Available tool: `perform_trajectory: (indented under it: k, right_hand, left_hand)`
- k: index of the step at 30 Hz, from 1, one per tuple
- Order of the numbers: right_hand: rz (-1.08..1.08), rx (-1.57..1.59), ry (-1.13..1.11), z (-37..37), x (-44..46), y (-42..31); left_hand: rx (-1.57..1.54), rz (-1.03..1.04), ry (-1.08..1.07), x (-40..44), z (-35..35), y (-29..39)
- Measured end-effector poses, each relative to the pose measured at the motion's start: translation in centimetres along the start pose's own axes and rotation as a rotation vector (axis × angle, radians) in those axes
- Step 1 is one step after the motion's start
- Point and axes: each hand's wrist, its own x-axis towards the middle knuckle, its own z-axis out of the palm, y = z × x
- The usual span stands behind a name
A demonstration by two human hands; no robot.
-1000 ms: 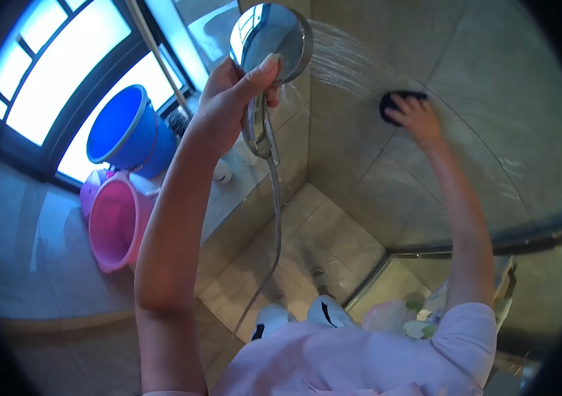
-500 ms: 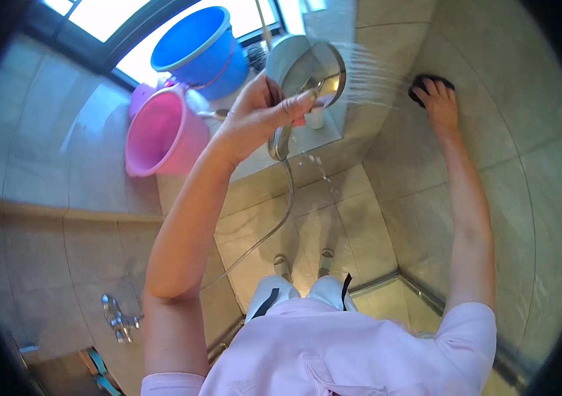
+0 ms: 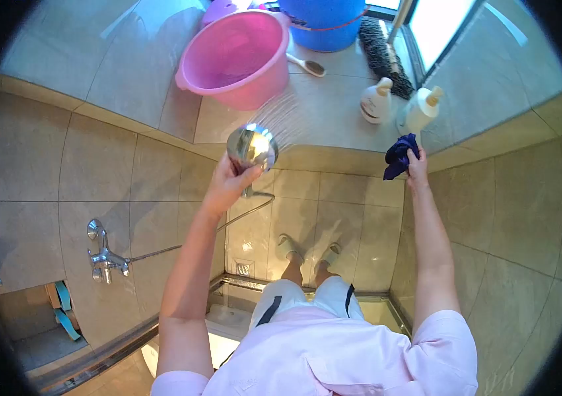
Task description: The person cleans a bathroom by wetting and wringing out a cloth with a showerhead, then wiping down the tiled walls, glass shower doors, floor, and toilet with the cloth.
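Note:
My left hand [image 3: 231, 181] is closed round the handle of a chrome shower head [image 3: 252, 146]. Water sprays from it up toward the ledge and the pink tub [image 3: 235, 59]. Its metal hose [image 3: 251, 210] runs down to the wall mixer tap [image 3: 104, 254]. On the other side, my right hand [image 3: 417, 165] grips a crumpled dark purple cloth [image 3: 400, 157]. The cloth hangs just before the ledge edge, below a white pump bottle [image 3: 420, 111].
On the tiled ledge [image 3: 334, 129] stand a blue bucket [image 3: 324, 26], a second pump bottle [image 3: 375, 102], a hairbrush [image 3: 311, 66] and a dark shaggy brush [image 3: 383, 56]. A window lies behind. The floor drain [image 3: 243, 269] is near my feet, beside a metal track.
My view has turned left. My right hand has come off the right wall and now holds the cloth near the ledge. The shower spray has swung from the right wall toward the ledge.

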Motion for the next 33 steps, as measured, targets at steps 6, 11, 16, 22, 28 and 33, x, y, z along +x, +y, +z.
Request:
perform_trajectory:
  k: [6, 11, 16, 22, 28, 33]
  right_hand:
    - [-0.04, -0.452, 0.146, 8.4, 4.7, 9.0]
    - [-0.668, -1.019, -0.172, 26.8, -0.4, 13.5]
    - [-0.692, -1.114, -0.675, 43.1, -10.0, 15.9]
    - [-0.702, -1.004, -0.631, 38.2, -1.8, 16.7]
    - [-0.657, -1.446, -0.272, 38.0, -1.9, 16.7]
    - [-0.733, -1.412, -0.574, 50.0, -8.1, 18.8]
  left_hand:
    - [-0.052, -0.038, 0.229, -2.8, -7.9, -7.3]
    - [0.038, -0.284, 0.33, -6.4, -15.4, -12.5]
    - [0.006, -0.352, 0.485, -8.2, -19.5, -15.2]
    - [0.002, -0.402, 0.569, -11.1, -23.8, -20.4]
    - [-0.016, -0.341, 0.647, -14.0, -24.8, -19.5]
    - [-0.028, -0.41, 0.716, -16.8, -24.7, -22.0]
